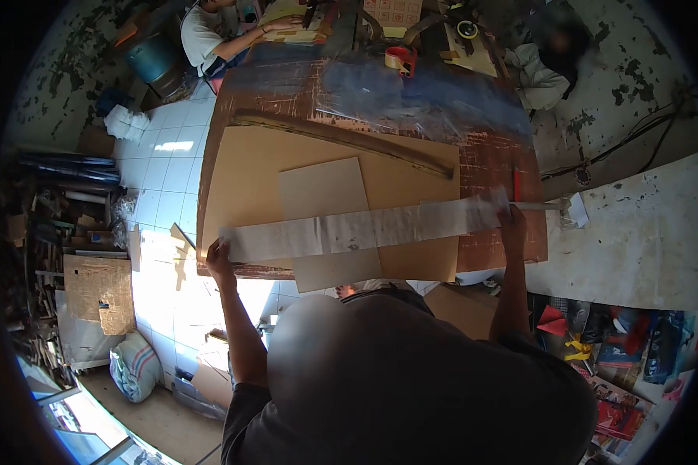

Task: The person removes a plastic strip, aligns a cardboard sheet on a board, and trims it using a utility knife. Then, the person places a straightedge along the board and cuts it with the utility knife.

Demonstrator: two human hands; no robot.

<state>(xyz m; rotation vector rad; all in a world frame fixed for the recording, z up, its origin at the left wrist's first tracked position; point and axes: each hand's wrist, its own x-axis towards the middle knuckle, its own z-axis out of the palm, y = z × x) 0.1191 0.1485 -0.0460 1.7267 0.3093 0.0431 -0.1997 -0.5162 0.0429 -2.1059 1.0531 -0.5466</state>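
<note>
2 hands, well apart, gripped a translucent strip (pixel 326 234) by its ends: left hand (pixel 219 260) and right hand (pixel 512 223). Drawn out lengthwise, it spanned the grey board (pixel 323 184) and brown cardboard sheet (pixel 244 178), neither end yet released; contact beneath was indeterminable.

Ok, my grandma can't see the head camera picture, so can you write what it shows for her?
A person's left hand and right hand hold a long, pale strip by its ends, over a brown sheet and a smaller greyish sheet on a worn table. A dark bar lies slanted beyond; another person is at the far left.
</note>
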